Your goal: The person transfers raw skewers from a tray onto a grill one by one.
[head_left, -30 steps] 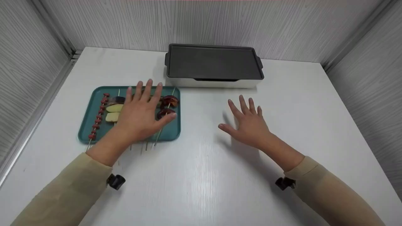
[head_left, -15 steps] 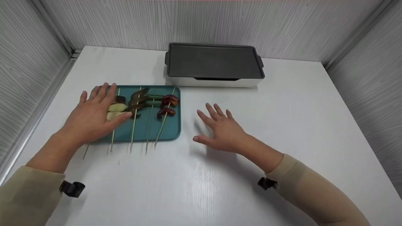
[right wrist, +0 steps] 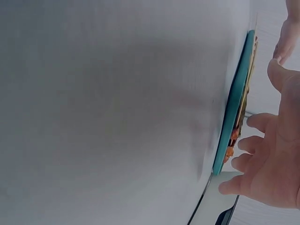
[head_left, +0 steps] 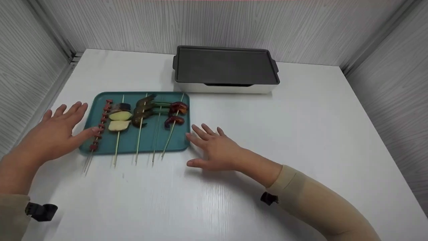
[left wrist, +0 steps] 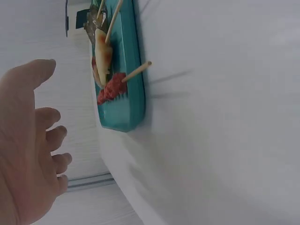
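Observation:
My left hand [head_left: 55,134] is spread at the left side of a teal tray [head_left: 133,144], its thumb passing over the skewer of small red pieces [head_left: 103,119]. In the left wrist view that hand [left wrist: 28,136] is apart from the tray. Near the tray's right edge my right hand [head_left: 217,149] has its fingers spread and holds nothing. On the tray also lie a skewer of pale slices [head_left: 119,126], one of brown curled pieces [head_left: 142,113], one of green pieces [head_left: 161,104] and one of dark red pieces [head_left: 175,119]. Their sticks overhang the front edge.
A grill with a flat black plate [head_left: 224,67] and white base stands at the back, behind the tray's right end. The white table [head_left: 301,127] is bounded by a grained back wall [head_left: 217,23] and side walls.
My left hand has moved left from over the middle of the tray to its left side, uncovering the skewers. The right hand has come left and nearer, up to the tray's right edge.

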Demonstrator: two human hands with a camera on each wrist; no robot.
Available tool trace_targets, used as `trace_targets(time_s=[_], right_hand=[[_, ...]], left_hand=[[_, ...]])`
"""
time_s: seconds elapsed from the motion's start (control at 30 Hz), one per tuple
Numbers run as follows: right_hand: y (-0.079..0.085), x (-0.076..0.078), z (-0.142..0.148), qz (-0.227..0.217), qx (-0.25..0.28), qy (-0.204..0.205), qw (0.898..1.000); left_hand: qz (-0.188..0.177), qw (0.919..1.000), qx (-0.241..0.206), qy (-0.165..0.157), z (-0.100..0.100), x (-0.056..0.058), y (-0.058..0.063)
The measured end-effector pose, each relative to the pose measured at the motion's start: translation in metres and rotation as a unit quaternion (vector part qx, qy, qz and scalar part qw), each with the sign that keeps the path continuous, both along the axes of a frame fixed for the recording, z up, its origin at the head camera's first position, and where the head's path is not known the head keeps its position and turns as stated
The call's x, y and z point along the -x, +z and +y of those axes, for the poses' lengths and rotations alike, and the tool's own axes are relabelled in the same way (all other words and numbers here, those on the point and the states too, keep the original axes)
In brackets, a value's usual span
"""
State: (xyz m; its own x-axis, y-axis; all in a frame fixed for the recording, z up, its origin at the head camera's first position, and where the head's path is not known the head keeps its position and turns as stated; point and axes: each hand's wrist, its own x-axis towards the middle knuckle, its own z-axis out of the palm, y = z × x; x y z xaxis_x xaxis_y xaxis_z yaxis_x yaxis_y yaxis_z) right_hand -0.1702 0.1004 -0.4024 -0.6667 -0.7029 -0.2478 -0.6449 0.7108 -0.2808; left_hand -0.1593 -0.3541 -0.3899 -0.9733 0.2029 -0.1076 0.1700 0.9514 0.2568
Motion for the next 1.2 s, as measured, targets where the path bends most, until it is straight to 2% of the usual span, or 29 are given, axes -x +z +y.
trace_targets(time_s=[0.3,0.5,0.83,1.2], right_hand=[[-0.003,0.000,-0.007,-0.005,-0.030,0.017,0.999],[-0.006,0.000,-0.008,-0.007,-0.026,0.015,1.000],[-0.006,-0.001,0.007,-0.010,-0.021,0.014,1.000],[-0.002,-0.002,0.042,-0.012,-0.019,0.001,1.000]], left_hand=[[-0.071,0.9970,0.027,-0.011,-0.011,-0.002,-0.010],[-0.097,0.9946,0.032,-0.015,-0.012,-0.002,-0.016],[-0.092,0.9951,0.021,-0.029,-0.001,-0.003,-0.021],[-0.081,0.9953,0.013,-0.051,0.031,-0.005,-0.021]])
